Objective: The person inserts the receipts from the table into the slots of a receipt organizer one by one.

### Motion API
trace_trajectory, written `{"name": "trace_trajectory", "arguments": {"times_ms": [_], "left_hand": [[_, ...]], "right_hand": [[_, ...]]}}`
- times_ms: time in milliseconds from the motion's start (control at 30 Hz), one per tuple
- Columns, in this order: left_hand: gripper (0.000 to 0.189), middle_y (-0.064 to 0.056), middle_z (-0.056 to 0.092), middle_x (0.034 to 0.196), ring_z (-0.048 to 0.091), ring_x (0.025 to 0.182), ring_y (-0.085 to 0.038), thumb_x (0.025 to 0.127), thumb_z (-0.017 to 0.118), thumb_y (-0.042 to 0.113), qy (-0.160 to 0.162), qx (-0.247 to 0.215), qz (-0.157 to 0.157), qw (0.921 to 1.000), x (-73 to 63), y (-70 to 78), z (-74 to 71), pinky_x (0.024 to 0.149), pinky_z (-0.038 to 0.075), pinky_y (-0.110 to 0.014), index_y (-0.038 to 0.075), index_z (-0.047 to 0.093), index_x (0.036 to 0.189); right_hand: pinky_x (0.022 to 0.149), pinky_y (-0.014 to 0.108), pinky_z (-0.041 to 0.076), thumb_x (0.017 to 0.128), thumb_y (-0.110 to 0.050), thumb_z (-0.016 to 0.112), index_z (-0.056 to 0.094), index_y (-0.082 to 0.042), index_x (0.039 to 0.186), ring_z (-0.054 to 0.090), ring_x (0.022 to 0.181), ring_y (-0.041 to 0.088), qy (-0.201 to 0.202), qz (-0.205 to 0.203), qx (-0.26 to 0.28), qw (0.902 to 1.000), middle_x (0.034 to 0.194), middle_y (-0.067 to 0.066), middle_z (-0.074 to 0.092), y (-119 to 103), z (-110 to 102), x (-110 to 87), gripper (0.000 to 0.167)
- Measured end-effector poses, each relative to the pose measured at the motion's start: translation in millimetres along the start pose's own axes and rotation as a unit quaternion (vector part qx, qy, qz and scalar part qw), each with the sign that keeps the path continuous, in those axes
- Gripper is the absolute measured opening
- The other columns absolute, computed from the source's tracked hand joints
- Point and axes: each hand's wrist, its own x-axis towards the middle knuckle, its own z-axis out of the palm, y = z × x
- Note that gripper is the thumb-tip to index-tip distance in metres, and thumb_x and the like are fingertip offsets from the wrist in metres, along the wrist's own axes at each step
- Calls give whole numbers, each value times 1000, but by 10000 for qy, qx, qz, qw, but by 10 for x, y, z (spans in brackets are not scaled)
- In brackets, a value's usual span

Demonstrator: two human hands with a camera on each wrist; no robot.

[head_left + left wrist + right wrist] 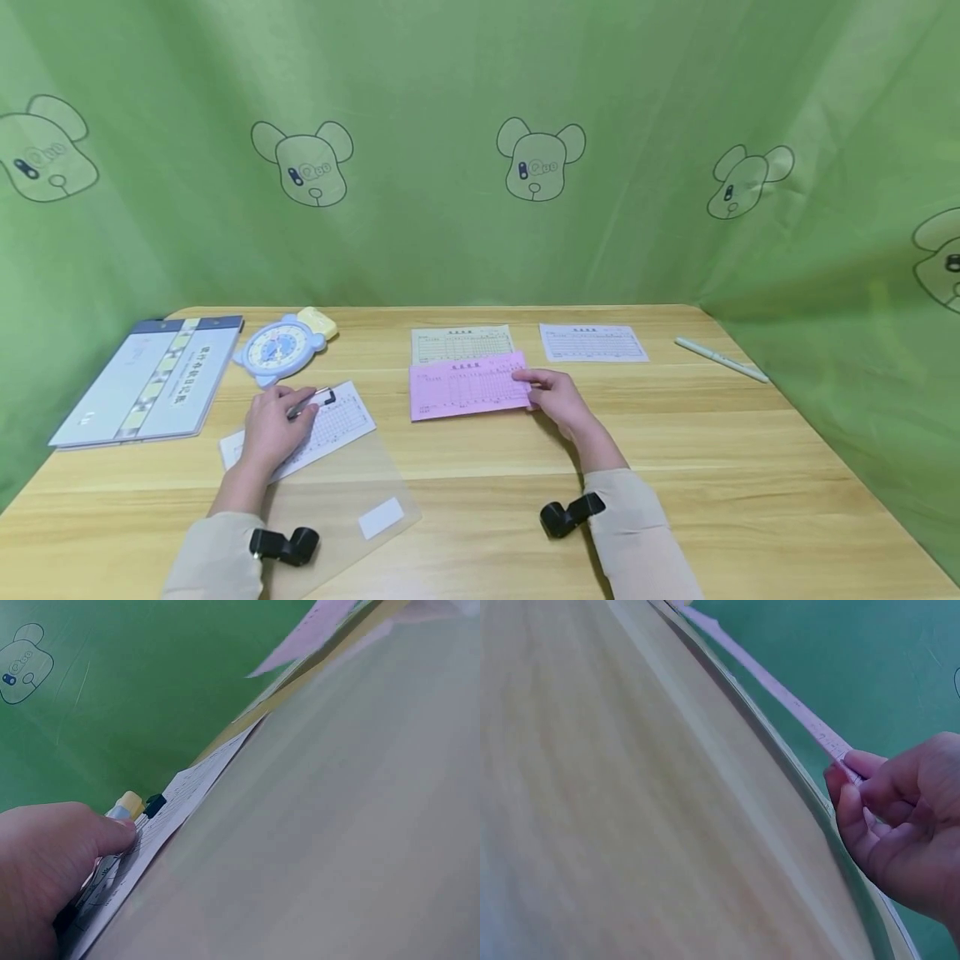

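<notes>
Pinching the pink slip (465, 389) by its right edge with the right hand (558, 400), lifted above the surface (487, 475), near side of the pale green slip (459, 342). Resting the left hand (274, 425) over the white slip (341, 425) at left; cannot tell whether clamped.

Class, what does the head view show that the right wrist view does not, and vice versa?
Only the head view shows the ledger and pale green pen. Only the right wrist view shows fingertips tucked beneath the pink printed form. Both share the wooden table, the green curtain and the right hand pinching that form.
</notes>
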Motion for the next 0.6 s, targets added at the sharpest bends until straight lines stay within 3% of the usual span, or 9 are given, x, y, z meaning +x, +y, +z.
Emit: {"name": "trace_trajectory", "arguments": {"times_ms": [200,400,600], "left_hand": [[31,-18,46,97,38,88,-32,82,54,15,-26,0,-53,10000,2,8,0,72,31,-44,-1,58,108],[31,-18,46,98,38,89,-32,82,54,15,-69,17,-100,9999,11,4,3,72,31,-44,-1,58,109],[31,-18,45,98,38,88,-31,82,54,15,-89,-9,-134,9999,10,4,5,72,30,-43,-1,57,109]], "right_hand": [[59,25,47,74,19,41,55,7,109,54,74,18,-381,-31,339,9987,104,20,52,-76,75,-24,40],[59,28,47,74,18,43,56,5,109,55,71,18,-835,-105,248,9961,113,18,48,-168,232,-78,40],[59,32,48,72,19,43,57,4,107,55,70,20,-1155,-167,179,9930,109,18,50,-241,437,-101,41]]}}
